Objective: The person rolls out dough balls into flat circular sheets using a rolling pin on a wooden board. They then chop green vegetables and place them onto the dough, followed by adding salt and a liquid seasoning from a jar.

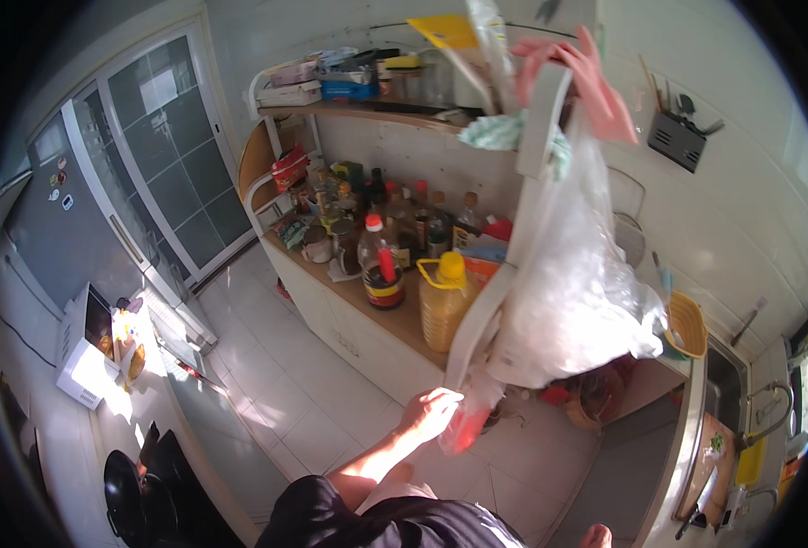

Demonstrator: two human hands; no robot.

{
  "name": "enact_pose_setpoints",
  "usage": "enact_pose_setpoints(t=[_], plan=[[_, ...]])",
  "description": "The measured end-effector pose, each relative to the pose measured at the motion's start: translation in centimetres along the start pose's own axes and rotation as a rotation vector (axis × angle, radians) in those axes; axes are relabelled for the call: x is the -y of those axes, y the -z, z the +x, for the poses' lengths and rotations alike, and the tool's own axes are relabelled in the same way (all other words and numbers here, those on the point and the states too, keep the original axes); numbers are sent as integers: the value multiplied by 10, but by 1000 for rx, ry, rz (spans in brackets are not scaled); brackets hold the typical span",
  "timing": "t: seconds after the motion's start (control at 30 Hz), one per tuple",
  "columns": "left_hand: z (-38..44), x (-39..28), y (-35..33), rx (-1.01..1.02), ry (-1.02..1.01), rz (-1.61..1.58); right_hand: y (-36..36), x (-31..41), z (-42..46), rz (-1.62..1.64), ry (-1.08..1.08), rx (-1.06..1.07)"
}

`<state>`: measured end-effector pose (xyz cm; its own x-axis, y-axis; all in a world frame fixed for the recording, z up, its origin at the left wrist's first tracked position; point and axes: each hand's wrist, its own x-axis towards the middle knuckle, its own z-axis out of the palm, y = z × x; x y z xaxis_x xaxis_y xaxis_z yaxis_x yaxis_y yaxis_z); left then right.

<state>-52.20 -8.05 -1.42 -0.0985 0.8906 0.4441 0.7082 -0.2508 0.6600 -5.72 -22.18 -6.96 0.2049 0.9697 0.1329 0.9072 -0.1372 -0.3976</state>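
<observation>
My left hand [433, 413] reaches forward with its fingers closed on the edge of a small clear plastic bag [469, 428], with something red inside or behind its film. Just above it, a large bundle of clear plastic bags [568, 294] hangs from the white end post [483, 322] of a shelf unit. Pink rubber gloves [582, 82] and a green-and-white cloth [493, 131] drape over the post's top. Part of my right hand [596, 536] shows at the bottom edge, low and apart from everything; its fingers are mostly cut off.
A yellow-capped oil jug [445, 305] and a red-capped sauce bottle [381, 267] stand among several bottles on the wooden counter [335, 281]. At right are a sink [726, 377] and a knife [700, 500] on a cutting board [709, 452]. A black wok [124, 490] sits lower left.
</observation>
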Motion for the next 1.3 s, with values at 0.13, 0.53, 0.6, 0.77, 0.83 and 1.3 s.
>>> enact_pose_setpoints(t=[0.13,0.53,0.6,0.77,0.83,1.3], plan=[[33,75,62,-9,197,83,-12,115,-5,-39,37,-39],[64,195,141,-298,408,59,-12,231,51,-31,158,95],[64,201,149,-312,506,38,-15,250,59,-43,213,49],[64,237,174,-318,668,-68,-33,245,80,129,356,-68],[71,274,181,-317,658,-104,-38,247,79,109,367,-95],[198,441,215,-587,809,66,-96,376,57,184,53,-64]])
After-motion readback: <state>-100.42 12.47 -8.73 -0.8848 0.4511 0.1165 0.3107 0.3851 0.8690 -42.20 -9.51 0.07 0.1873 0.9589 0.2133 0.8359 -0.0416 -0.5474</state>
